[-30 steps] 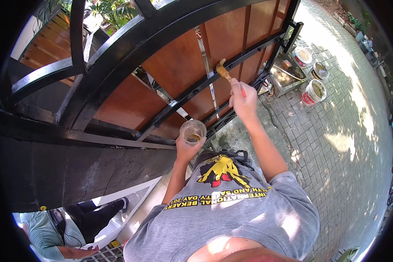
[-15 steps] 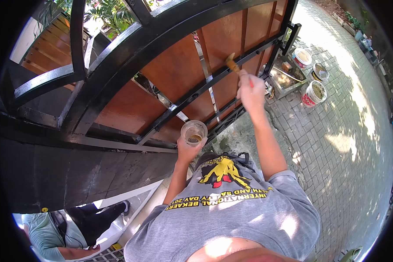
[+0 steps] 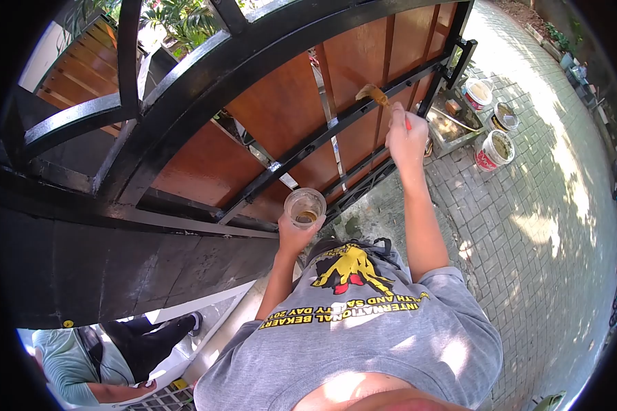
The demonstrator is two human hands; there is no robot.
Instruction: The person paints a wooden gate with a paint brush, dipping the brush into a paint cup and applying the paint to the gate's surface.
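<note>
My right hand is closed round the handle of a paintbrush. Its bristles point left and overlap a brown wooden panel just above a black crossbar of the gate. Held in my left hand is a clear plastic cup with a little amber liquid at the bottom. The cup sits close to the gate's lower edge, in front of my shirt. Glossy brown boards fill the black metal frame of the gate, with bright gaps between some of them.
Several buckets, among them a red and white one, stand on the paving at the right. Beside them is a concrete box. At lower left, beyond a dark wall, another person is partly visible.
My right hand has moved slightly right and up, and the brush has swung so its bristles point more to the left. The cup in my left hand stays put.
</note>
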